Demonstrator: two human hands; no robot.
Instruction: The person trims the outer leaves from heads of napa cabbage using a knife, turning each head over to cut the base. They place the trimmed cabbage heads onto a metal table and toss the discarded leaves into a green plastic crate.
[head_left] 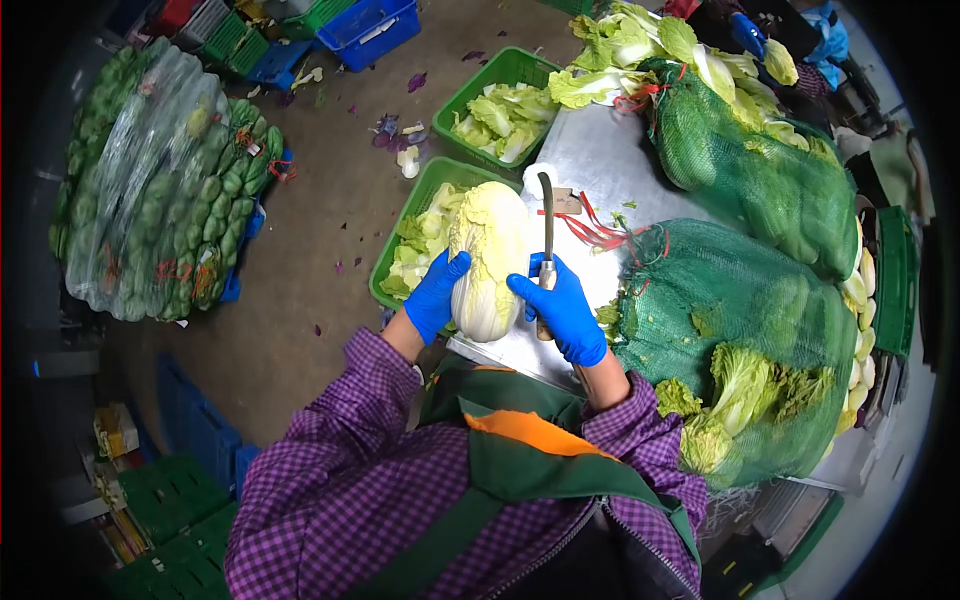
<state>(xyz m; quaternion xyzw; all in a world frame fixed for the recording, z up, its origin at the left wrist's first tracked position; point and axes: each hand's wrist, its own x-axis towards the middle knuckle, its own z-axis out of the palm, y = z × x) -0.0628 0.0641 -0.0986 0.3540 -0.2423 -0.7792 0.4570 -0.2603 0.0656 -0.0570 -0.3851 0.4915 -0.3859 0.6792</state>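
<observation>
A pale napa cabbage (489, 262) is held upright between my hands, above the near edge of a metal table (592, 150). My left hand (437, 297), in a blue glove, is closed on its left side. My right hand (566, 312), also gloved in blue, grips a curved-blade knife (548, 225) by the handle, the blade pointing away from me. The right thumb rests against the cabbage's right side. Behind the cabbage, a green crate (384, 262) of loose leaves is partly hidden.
Another green crate (447, 132) of leaves stands farther off. Green mesh sacks (740, 270) of cabbages lie on the right, with red ties. A co-worker's blue-gloved hand (748, 34) is at the upper right. Plastic-wrapped, bagged produce (165, 185) is stacked on the left; scraps litter the floor.
</observation>
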